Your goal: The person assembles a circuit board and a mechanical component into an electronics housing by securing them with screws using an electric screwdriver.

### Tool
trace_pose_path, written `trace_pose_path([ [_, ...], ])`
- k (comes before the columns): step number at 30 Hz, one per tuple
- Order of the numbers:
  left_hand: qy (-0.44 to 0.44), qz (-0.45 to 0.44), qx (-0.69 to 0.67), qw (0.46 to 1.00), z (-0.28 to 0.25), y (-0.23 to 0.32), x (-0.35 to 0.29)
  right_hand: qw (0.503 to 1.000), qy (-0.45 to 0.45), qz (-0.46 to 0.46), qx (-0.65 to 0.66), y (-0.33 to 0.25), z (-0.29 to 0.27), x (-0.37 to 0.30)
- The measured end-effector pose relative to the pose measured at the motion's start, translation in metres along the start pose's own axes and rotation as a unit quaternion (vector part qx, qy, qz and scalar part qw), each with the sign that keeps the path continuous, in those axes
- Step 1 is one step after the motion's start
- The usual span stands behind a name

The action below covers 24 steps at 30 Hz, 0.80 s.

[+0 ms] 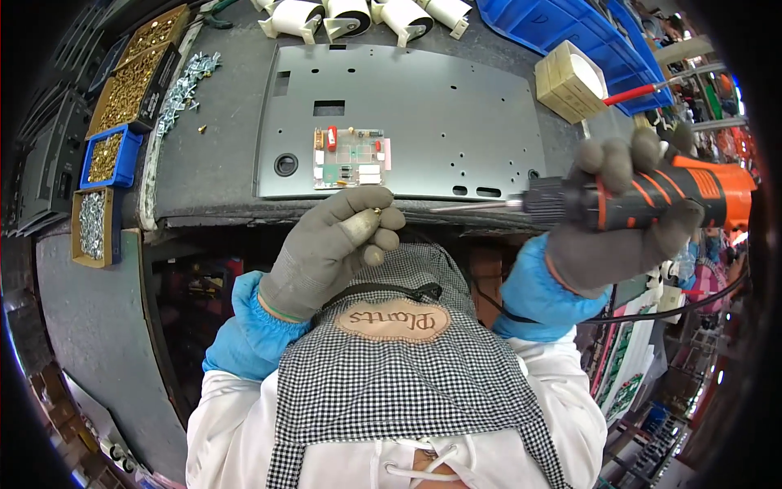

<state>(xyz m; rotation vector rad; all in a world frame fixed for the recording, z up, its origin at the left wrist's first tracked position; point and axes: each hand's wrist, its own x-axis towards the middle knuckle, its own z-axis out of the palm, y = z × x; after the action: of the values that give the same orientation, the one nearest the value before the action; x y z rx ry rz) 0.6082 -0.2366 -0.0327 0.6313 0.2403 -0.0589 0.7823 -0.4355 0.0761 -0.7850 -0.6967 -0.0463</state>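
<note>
Screwdriver, electric and orange-black, fills my curled right hand; my left hand pinches a small brass-coloured screw near the circuit board on the grey panel.

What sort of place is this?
Probably an electronics assembly workshop: the right hand holds a power screwdriver, a circuit board lies on a metal panel, and small brass-coloured parts lie heaped nearby.

Orange-black screwdriver, grey gloves, black-white checked apron, fastener apparently golden
</note>
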Motion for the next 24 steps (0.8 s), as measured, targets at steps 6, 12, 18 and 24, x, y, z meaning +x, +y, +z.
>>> trace_pose_path([
  [6,0.047,-0.014,0.070,0.996,0.005,-0.004,0.000,0.999,0.022,0.036,-0.013,0.029,0.030,-0.017],
  [12,0.063,0.014,0.013,0.998,0.005,-0.010,0.007,1.000,-0.025,0.009,0.012,0.031,0.015,-0.016],
  [18,0.065,0.038,0.207,0.975,0.004,-0.011,0.009,0.996,-0.064,0.016,0.059,0.022,0.006,-0.016],
  [24,0.022,0.168,0.393,0.904,-0.001,-0.018,0.007,0.980,-0.141,0.036,0.137,0.027,0.004,-0.014],
])
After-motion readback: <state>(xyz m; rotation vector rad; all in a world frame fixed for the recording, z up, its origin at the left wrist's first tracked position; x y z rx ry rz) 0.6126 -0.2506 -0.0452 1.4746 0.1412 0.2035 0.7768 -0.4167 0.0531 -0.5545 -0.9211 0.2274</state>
